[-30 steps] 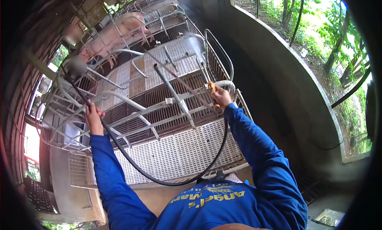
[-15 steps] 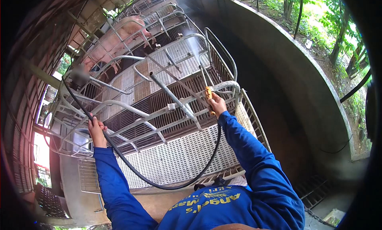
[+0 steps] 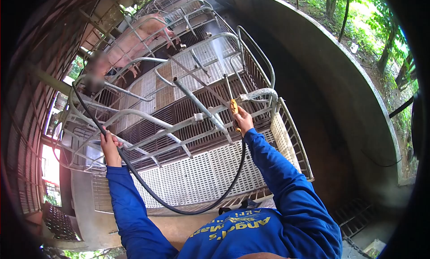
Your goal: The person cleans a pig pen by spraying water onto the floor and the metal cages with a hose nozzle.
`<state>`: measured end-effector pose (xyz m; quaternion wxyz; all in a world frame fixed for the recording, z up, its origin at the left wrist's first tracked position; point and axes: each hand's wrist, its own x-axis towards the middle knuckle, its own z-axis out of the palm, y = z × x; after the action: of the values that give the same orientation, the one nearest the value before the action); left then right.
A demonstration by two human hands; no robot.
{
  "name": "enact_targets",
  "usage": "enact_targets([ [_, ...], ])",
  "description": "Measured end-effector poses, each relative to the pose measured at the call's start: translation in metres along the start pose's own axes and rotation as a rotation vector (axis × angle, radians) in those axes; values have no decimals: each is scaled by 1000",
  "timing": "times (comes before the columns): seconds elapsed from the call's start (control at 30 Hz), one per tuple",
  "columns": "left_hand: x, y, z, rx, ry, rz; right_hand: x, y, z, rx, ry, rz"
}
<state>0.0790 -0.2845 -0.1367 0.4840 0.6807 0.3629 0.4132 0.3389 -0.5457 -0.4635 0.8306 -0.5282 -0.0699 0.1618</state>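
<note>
My right hand (image 3: 243, 120) is closed round the orange grip of a pressure washer gun (image 3: 234, 107). Its thin metal lance points away from me, and a white spray (image 3: 218, 50) leaves the tip toward the slatted floor. A black hose (image 3: 188, 210) hangs in a loop from the gun across to my left hand (image 3: 110, 144), whose fingers wrap round it. Beyond that hand the hose runs up over the pen's left side. Both hands are above the galvanized rails (image 3: 197, 118) of a farrowing crate.
White perforated panels (image 3: 197, 178) and dark slats (image 3: 156, 124) form the crate floor. A pig (image 3: 143, 32) stands behind bars in the farther crate. On the right, a low concrete wall (image 3: 331, 48) curves past a dark passage. A floor grate (image 3: 354, 216) lies at lower right.
The view has shifted slightly, so the crate sits a little farther right. The lance has swung slightly left relative to the rails; both hands keep their hold, and the spray continues.
</note>
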Motion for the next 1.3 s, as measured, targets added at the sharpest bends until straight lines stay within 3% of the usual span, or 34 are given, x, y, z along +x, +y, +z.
enact_targets([
  [0.13,1,-2,-7,2,14,-8,-27,-27,13,71,-6,6],
  [0.37,4,-3,-19,-27,-27,28,-49,-71,17,-132,-34,-5],
  [0.4,3,-2,-18,-34,-27,23,-51,-74,22,-145,-25,-104],
  [0.63,1,3,-21,-25,-45,33,-50,-101,35,-40,-56,51],
  [0.9,-2,5,-28,-54,-45,37,-66,-135,41,-102,-57,-33],
  [1.17,0,10,-33,-185,-90,68,-34,-251,98,-77,-360,-17],
  [1.3,4,13,-36,-378,-95,86,10,-325,146,-433,-460,-7],
])
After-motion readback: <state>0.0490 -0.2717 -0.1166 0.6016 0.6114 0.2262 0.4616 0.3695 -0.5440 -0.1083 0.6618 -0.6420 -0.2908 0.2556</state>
